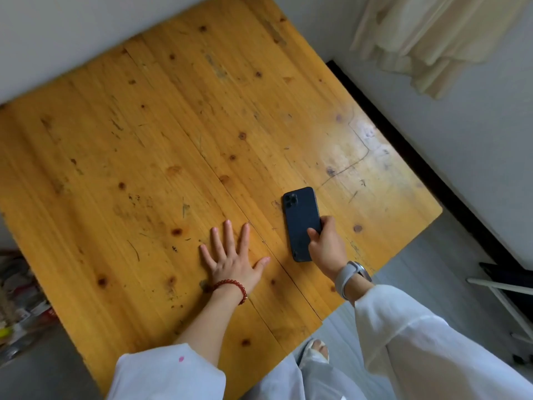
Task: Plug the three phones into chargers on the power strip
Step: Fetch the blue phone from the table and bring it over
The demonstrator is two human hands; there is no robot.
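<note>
Phone: your dark blue, smooth rectangular phone (300, 219) lies face down, lens cluster at its far corner, near the table's right edge.
Right hand: your right hand (327, 246) pinches its near end.
Left hand: your left hand (234, 261) lies flat, fingers spread.
Table: knotty, scratched yellow pine-plank table (144, 157).

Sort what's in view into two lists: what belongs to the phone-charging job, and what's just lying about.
Job:
dark phone, face down on the wooden table
right hand, gripping the phone
left hand, flat on the table

Lying about:
curtain
clutter on the floor at left

No charger or power strip in view.
</note>
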